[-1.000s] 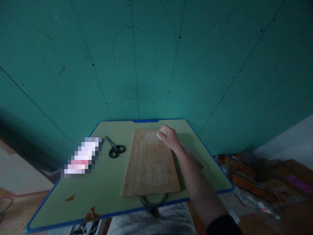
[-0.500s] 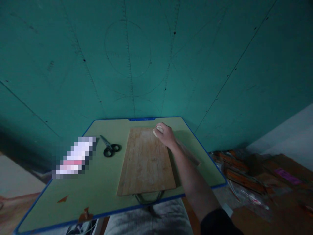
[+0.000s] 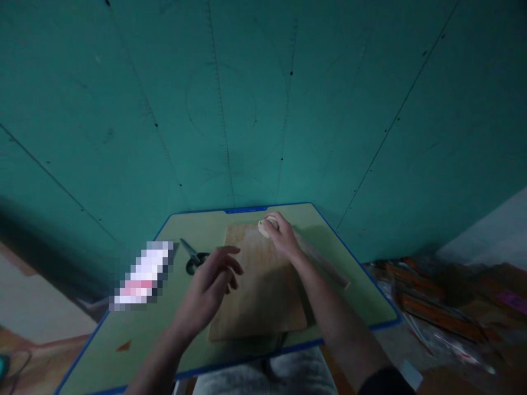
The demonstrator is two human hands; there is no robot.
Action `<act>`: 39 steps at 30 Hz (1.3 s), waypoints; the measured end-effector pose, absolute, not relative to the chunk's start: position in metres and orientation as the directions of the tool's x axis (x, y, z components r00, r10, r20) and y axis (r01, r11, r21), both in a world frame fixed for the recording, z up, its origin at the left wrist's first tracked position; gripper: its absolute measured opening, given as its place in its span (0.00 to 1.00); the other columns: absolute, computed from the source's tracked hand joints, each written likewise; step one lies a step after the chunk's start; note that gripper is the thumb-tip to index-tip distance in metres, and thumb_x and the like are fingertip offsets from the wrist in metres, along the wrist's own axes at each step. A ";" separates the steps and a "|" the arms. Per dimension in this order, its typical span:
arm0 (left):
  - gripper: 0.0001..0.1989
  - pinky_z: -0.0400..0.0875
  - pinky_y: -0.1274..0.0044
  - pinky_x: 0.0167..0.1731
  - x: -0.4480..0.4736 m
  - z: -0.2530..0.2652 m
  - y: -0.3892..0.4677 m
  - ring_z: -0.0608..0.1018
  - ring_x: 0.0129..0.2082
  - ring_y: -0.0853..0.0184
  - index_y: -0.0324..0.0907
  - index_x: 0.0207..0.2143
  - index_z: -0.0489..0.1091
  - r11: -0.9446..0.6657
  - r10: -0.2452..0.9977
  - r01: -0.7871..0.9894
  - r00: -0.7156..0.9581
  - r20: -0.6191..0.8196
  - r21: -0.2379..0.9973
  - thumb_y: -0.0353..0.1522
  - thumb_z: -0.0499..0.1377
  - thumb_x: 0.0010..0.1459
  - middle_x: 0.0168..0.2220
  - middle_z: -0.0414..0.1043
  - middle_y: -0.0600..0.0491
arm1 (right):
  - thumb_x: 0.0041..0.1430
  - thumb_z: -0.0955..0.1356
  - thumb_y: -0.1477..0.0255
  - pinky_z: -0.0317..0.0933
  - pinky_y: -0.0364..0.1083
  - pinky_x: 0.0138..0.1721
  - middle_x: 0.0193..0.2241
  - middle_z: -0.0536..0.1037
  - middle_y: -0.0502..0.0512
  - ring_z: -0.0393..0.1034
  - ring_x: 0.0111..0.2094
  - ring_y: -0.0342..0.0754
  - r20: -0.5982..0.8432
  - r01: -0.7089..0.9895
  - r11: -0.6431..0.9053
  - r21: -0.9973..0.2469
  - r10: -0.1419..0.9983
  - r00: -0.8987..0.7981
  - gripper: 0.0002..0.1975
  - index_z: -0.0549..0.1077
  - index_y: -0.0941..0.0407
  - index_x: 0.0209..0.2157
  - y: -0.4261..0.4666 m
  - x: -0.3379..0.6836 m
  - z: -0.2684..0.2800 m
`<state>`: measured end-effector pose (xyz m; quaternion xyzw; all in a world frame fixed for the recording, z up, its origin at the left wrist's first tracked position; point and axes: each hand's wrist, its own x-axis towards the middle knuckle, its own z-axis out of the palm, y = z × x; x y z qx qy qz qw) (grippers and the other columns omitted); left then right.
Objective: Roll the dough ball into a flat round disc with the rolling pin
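Left hand (image 3: 214, 274) pops into the lower middle, fingers loosely spread above the board (image 3: 251, 252); right hand (image 3: 282, 236) still grips that pale lump (image 3: 263, 228) just below centre.

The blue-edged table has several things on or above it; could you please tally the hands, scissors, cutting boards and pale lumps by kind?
Hands: 2 (left hand, right hand)
Scissors: 1 pair
Cutting board: 1
Pale lump: 1
Total: 5
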<state>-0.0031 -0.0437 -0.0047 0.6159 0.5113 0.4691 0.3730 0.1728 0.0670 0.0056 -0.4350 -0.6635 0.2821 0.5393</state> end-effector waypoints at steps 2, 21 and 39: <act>0.19 0.75 0.76 0.27 0.000 0.004 -0.028 0.78 0.28 0.68 0.43 0.50 0.67 -0.218 0.975 0.283 0.028 0.219 0.934 0.42 0.58 0.60 0.35 0.74 0.52 | 0.57 0.64 0.57 0.64 0.46 0.36 0.32 0.77 0.51 0.71 0.35 0.49 0.474 0.269 0.476 -0.837 0.877 -0.076 0.14 0.69 0.52 0.39 0.061 0.168 0.009; 0.16 0.75 0.73 0.33 0.001 0.017 0.010 0.78 0.28 0.66 0.37 0.36 0.73 -0.040 0.996 -0.131 0.071 0.049 0.991 0.40 0.63 0.50 0.29 0.76 0.52 | 0.51 0.73 0.63 0.64 0.46 0.36 0.40 0.79 0.55 0.74 0.39 0.51 0.359 0.453 0.473 -0.755 0.877 -0.318 0.25 0.67 0.51 0.50 0.044 0.162 0.014; 0.35 0.58 0.79 0.16 -0.001 0.010 0.008 0.66 0.15 0.72 0.41 0.20 0.63 0.046 0.983 0.062 0.176 -0.056 0.997 0.65 0.52 0.46 0.15 0.61 0.57 | 0.59 0.68 0.66 0.64 0.51 0.52 0.47 0.80 0.54 0.73 0.50 0.51 0.375 0.153 0.505 -0.849 0.782 -0.498 0.15 0.75 0.52 0.48 0.031 0.154 0.021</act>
